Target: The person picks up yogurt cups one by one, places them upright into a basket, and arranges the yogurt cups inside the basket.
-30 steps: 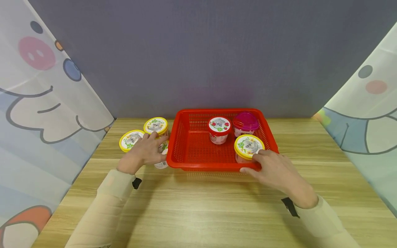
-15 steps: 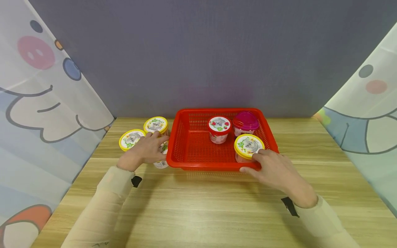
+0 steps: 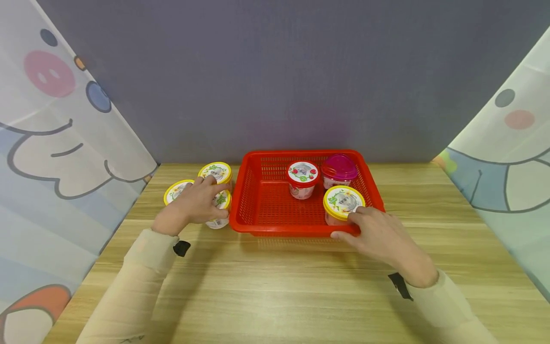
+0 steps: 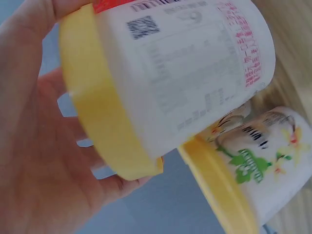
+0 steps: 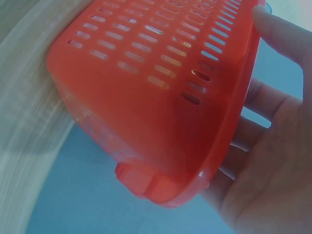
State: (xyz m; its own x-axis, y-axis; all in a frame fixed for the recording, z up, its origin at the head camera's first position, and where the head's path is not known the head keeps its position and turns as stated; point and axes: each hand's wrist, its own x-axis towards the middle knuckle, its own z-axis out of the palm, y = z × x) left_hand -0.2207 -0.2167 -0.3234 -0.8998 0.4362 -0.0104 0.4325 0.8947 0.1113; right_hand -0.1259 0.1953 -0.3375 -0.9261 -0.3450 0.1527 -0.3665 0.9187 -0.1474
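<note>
- one yellow-lidded cup [image 4: 180, 78] was just left of the red basket [image 3: 279, 229], its lid pinched between the thumb and fingers of the left hand [image 3: 189, 203].
- the right hand [image 3: 382, 236] gripped the basket rim at the front right corner, thumb and fingers bent around it.
- the cup looked light, thin-walled and probably slick; the stiff, protruding lid edge seemed the safest hold.

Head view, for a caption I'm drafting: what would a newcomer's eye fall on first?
Probably the bright red rectangular plastic basket near the picture's middle, on the pale wood-grain table. Next, perhaps, the glossy magenta plastic lid toward the basket's far right corner. Then the round yellow-lidded white tub just left of the basket, in the grip of the left hand.
</note>
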